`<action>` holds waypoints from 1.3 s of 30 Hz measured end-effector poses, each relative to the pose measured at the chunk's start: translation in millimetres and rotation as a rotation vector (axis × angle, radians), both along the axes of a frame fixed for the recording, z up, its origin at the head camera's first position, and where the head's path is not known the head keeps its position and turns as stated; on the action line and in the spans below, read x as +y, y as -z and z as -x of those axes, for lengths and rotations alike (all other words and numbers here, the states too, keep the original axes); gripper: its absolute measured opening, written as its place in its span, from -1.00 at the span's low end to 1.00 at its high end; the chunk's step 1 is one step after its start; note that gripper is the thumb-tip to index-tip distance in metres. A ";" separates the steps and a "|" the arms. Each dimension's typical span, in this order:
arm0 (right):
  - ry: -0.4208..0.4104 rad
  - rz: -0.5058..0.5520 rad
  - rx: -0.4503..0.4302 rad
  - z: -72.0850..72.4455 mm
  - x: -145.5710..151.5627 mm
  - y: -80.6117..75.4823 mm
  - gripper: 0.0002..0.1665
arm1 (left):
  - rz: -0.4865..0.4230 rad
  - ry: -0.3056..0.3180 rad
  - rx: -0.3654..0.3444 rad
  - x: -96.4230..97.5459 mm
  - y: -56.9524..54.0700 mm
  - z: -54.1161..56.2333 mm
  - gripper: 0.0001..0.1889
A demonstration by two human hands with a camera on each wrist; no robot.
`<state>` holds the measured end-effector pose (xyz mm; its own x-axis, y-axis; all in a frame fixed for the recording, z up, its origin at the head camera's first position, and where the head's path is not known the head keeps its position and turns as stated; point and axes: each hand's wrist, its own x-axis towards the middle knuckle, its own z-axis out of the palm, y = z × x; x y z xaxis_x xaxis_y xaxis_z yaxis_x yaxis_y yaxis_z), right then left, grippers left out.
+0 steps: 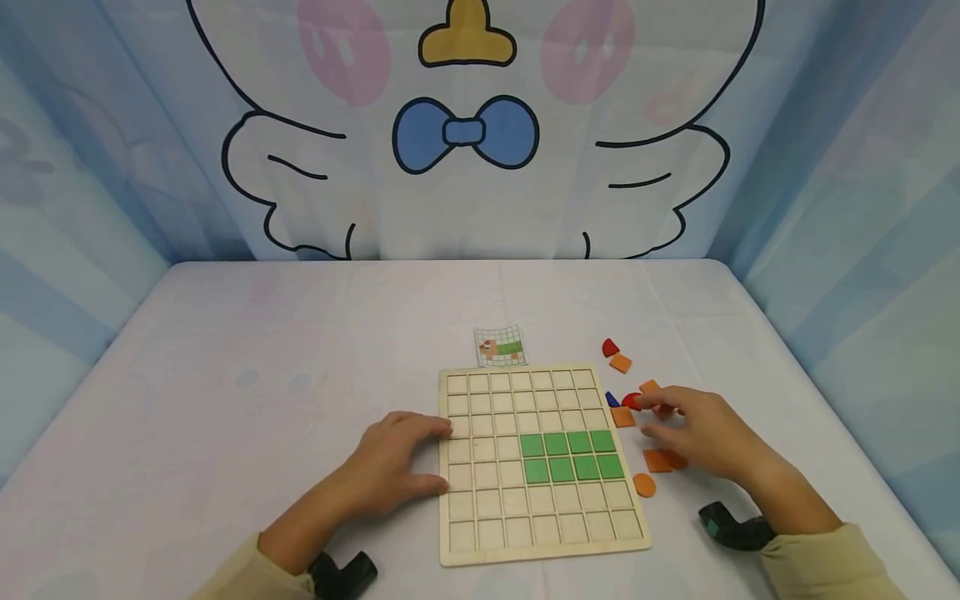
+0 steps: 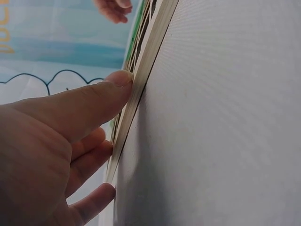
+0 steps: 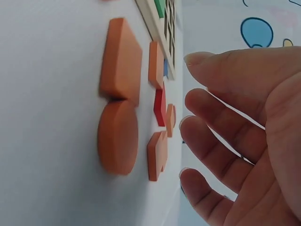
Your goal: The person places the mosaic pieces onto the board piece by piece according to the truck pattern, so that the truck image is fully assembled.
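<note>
A pale wooden grid board point(image 1: 487, 533) lies on the table, with several green square tiles point(image 1: 557, 445) set in two rows at its right side. My left hand point(image 1: 386, 462) rests against the board's left edge, its thumb and fingers touching the rim point(image 2: 136, 89). Over the loose pieces to the right of the board hovers my right hand point(image 1: 708, 429), fingers loosely bent and nothing held. Beneath and around it are an orange square point(image 3: 121, 61), an orange round piece point(image 3: 117, 136), a red piece point(image 3: 160, 106) and a blue piece point(image 1: 612, 400).
Behind the board lies a small picture card point(image 1: 500, 347) showing a gridded pattern in green and orange. Farther back on the right are a red piece point(image 1: 611, 347) and an orange square point(image 1: 620, 362). A printed curtain point(image 1: 465, 208) hangs behind the table.
</note>
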<state>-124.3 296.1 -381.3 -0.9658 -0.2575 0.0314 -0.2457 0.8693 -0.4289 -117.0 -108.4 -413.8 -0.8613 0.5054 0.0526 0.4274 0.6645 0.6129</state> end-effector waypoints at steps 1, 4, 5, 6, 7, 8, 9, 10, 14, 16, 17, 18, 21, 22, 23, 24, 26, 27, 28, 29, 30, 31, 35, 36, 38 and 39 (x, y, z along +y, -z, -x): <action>0.004 -0.003 -0.004 -0.6 1.3 0.5 -0.67 | 0.001 -0.002 -0.002 0.4 0.3 0.1 -0.40; 0.012 -0.005 -0.012 -2.0 4.8 2.3 -0.65 | 0.001 -0.009 -0.007 1.3 1.0 0.3 -0.40; 0.017 -0.006 -0.015 -2.5 5.3 2.6 -0.65 | 0.003 -0.010 -0.006 1.4 1.1 0.4 -0.40; 0.019 -0.006 -0.018 -2.8 5.8 2.9 -0.64 | 0.003 -0.012 -0.006 1.4 1.2 0.4 -0.40; 0.022 -0.006 -0.022 -3.1 6.3 3.3 -0.63 | 0.005 -0.011 -0.003 1.2 1.4 0.6 -0.40; 0.024 -0.006 -0.026 -3.3 6.7 3.6 -0.63 | 0.004 -0.012 -0.004 1.2 1.4 0.6 -0.40; 0.027 -0.007 -0.029 -3.4 6.7 3.8 -0.63 | 0.005 -0.012 -0.005 1.4 1.4 0.6 -0.40; 0.028 -0.009 -0.034 -3.6 6.6 3.8 -0.62 | 0.004 -0.012 -0.005 1.5 1.3 0.6 -0.40; 0.019 -0.012 -0.052 -2.5 4.8 3.7 -0.61 | 0.008 -0.014 -0.010 1.5 0.9 0.6 -0.40; 0.006 -0.012 -0.055 -1.1 3.2 3.5 -0.60 | 0.008 -0.013 -0.010 1.3 0.6 0.5 -0.40; -0.002 -0.012 -0.054 -0.3 2.5 3.5 -0.60 | 0.009 -0.011 -0.006 0.9 0.6 0.6 -0.40; -0.011 -0.010 -0.049 0.4 1.8 3.7 -0.61 | 0.006 -0.009 -0.008 0.9 0.3 0.4 -0.40; -0.034 -0.015 -0.038 2.2 0.2 4.8 -0.63 | 0.005 -0.002 0.000 0.3 -0.2 0.0 -0.40; -0.038 -0.016 -0.035 2.6 -0.2 5.3 -0.64 | 0.002 0.000 0.001 0.2 -0.3 -0.1 -0.40; -0.040 -0.019 -0.034 2.9 -0.8 5.7 -0.65 | 0.003 0.001 0.004 -0.1 -0.4 -0.2 -0.40; -0.040 -0.021 -0.035 3.2 -1.4 6.1 -0.66 | 0.002 0.000 0.003 -0.1 -0.6 -0.3 -0.41; -0.039 -0.030 -0.042 3.7 -2.3 6.6 -0.66 | 0.006 -0.001 0.003 -0.2 -0.3 -0.2 -0.41; -0.037 -0.034 -0.046 3.9 -2.9 6.6 -0.66 | 0.007 -0.003 0.002 -0.1 -0.2 0.0 -0.40; -0.033 -0.037 -0.050 3.9 -3.3 6.6 -0.66 | 0.005 -0.005 -0.002 0.1 -0.3 0.0 -0.41; -0.032 -0.039 -0.053 4.0 -3.8 6.5 -0.66 | 0.007 -0.006 -0.003 0.2 -0.2 0.0 -0.40; -0.032 -0.041 -0.055 4.0 -4.2 6.4 -0.66 | 0.007 -0.008 -0.006 0.5 -0.1 0.1 -0.40; -0.033 -0.041 -0.056 4.0 -4.5 6.3 -0.66 | 0.007 -0.010 -0.010 0.7 0.1 0.1 -0.41; -0.035 -0.037 -0.058 4.0 -5.2 6.2 -0.68 | 0.010 -0.014 -0.013 1.4 0.1 0.0 -0.41; -0.035 -0.035 -0.058 4.0 -5.1 6.4 -0.68 | 0.013 -0.014 -0.011 1.4 0.1 0.0 -0.41; -0.037 -0.036 -0.058 4.2 -4.9 6.5 -0.69 | 0.016 -0.014 -0.008 1.3 -0.5 -0.4 -0.41; -0.036 -0.038 -0.054 4.1 -4.8 6.6 -0.70 | 0.016 -0.015 -0.010 1.1 -0.6 -0.6 -0.41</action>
